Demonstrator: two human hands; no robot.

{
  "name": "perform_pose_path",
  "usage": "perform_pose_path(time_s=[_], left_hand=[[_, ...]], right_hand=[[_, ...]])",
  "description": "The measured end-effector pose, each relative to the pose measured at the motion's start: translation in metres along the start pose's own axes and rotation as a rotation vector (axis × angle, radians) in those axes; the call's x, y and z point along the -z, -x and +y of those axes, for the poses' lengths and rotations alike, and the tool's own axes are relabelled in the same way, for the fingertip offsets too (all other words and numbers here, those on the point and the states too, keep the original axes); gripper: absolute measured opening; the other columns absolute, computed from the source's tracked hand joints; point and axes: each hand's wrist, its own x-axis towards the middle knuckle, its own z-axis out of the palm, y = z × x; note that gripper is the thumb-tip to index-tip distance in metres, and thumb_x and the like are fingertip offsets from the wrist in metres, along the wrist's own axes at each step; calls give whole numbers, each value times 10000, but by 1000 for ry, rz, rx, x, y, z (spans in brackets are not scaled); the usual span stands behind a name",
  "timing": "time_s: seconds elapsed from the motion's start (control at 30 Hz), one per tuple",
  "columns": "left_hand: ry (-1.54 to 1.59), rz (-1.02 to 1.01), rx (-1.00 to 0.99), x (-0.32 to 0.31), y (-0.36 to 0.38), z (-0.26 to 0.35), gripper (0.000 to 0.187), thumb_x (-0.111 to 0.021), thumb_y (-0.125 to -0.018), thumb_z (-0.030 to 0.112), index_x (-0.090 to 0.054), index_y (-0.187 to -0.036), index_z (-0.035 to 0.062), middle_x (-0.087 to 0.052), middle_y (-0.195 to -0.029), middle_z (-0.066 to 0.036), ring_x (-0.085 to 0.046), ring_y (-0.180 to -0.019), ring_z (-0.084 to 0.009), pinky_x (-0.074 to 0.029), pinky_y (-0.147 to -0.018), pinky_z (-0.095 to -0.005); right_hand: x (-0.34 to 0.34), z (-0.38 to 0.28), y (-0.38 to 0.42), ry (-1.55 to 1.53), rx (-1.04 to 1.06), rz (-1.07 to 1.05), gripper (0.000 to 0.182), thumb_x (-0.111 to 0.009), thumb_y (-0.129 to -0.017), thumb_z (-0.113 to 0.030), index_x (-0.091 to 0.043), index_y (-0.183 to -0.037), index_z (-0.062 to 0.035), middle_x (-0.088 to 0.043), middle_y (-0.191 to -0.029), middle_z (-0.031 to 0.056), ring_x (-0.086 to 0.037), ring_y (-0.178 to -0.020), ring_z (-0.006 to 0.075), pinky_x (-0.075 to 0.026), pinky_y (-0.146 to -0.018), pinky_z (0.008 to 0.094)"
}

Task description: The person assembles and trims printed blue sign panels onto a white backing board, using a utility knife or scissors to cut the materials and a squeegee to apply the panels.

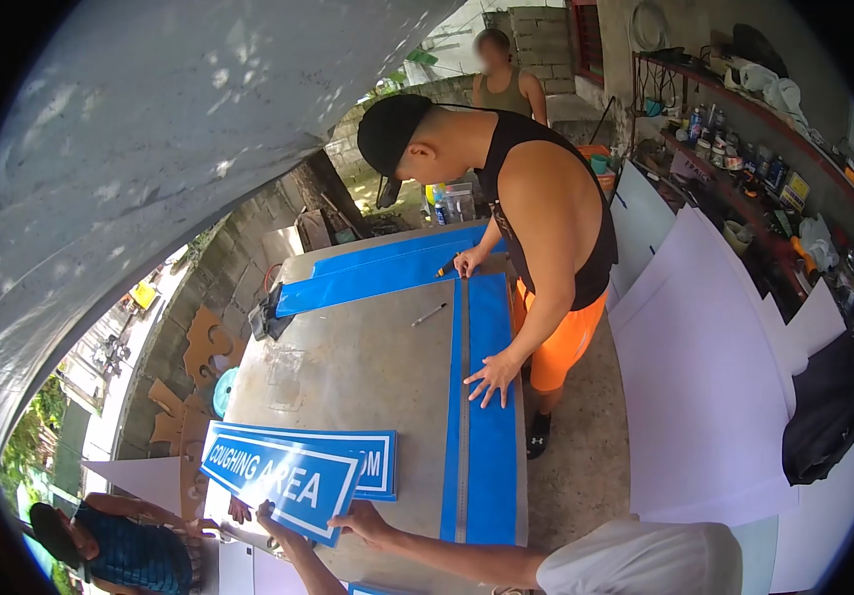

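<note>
Both of the wearer's hands sit at the near edge of the surface (347, 367). Right hand (365, 524) lies flat on the bottom corner of the blue "COUGHING AREA" sign (283, 483), fingers (342, 523) spread apart, pressing rather than gripping. Left hand (270, 518) touches the sign's lower edge just beside it; whether its fingers are apart or curled cannot be told.

A second blue sign (372, 461) lies under the first, partly covered. A long metal ruler (462, 416) runs along a blue sheet (491, 426) toward the right edge. A co-worker's hand (493, 377) presses on that sheet; the other hand (468, 262) is at the ruler's far end.
</note>
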Motion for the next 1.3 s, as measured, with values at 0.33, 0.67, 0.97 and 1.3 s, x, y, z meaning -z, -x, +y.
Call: perform_pose_path(time_s=[0.33,0.67,0.97,1.3], left_hand=[[191,-132,-56,-24,125,-41,691,-513,-600,109,-429,-1260,-76,-563,-1153,-189,-585,-1044,-349,-512,-892,-446],[113,-96,-16,-24,256,-77,701,-549,-623,27,-405,-1306,-39,-548,-1221,-186,-571,-1102,-317,-501,-922,-437],[114,-66,-51,23,305,-109,680,-552,-654,-16,-406,-1318,-19,-539,-1239,-172,-562,-1116,-306,-495,-926,-431],[70,158,-88,129,413,-114,664,-556,-688,-64,-406,-1331,4,-530,-1259,-156,-552,-1131,-294,-488,-931,-424]], right_hand=[[138,23,127,-159,-213,-45,457,-744,-748,-22,-530,-1143,65,-617,-1036,161,-615,-997,224,-524,-806,302],[255,54,229,-283,-423,-71,594,-672,-762,136,-431,-1284,-16,-545,-1233,197,-577,-1114,264,-491,-977,378],[304,56,242,-216,-395,-82,567,-711,-777,54,-452,-1275,-26,-559,-1246,158,-594,-1085,233,-495,-953,376],[286,65,177,473,-89,58,305,-630,-895,-130,-560,-1182,-53,-609,-978,29,-526,-894,121,-416,-796,248]])
